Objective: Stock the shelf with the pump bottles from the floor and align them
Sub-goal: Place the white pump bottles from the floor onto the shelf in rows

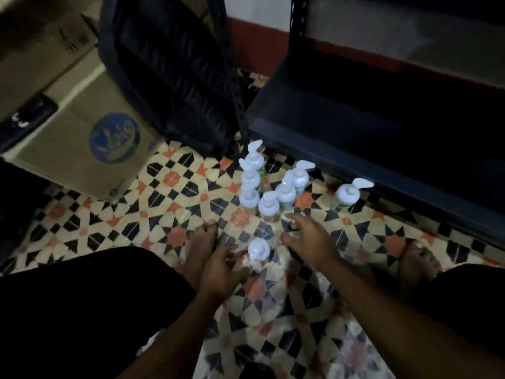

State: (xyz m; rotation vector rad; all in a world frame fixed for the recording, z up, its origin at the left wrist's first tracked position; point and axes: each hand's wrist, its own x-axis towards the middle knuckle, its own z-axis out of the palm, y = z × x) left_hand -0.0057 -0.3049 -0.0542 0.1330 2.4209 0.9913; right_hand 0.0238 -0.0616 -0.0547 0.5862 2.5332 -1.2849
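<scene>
Your nearest pump bottle stands upright between your left hand and right hand, left slightly closer; both spread, gripping nothing

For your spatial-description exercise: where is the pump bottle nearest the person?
In the head view, the pump bottle stands on the patterned floor between the left hand and right hand, short of the bottle cluster.
</scene>
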